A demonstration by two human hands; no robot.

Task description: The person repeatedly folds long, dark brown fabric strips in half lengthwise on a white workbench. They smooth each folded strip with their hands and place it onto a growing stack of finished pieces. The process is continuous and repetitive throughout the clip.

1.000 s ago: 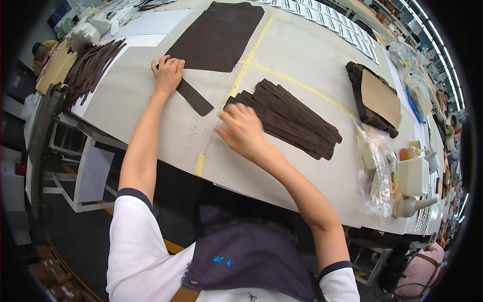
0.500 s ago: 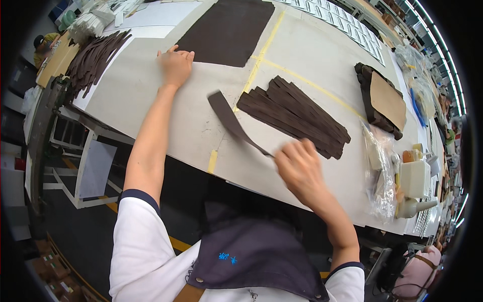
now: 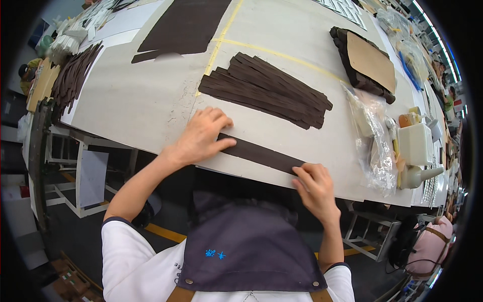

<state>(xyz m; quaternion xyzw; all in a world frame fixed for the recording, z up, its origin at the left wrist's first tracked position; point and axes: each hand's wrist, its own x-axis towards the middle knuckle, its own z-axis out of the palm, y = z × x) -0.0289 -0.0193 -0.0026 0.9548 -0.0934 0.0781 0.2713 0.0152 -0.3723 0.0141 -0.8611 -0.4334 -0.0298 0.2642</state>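
And here's the dark brown strip point(image 3: 264, 153), along the near edge of the counter point(image 3: 126, 113)! The right hand point(image 3: 314, 187) has its grip pinched on one end; the left hand point(image 3: 205, 135) thumbs the other, clasping or loose, I can't quite tell.

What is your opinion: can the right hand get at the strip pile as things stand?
Probably yes: the right hand is at the right end of the single strip and may need to leave it, but the strip pile lies just beyond, with nothing seen blocking.
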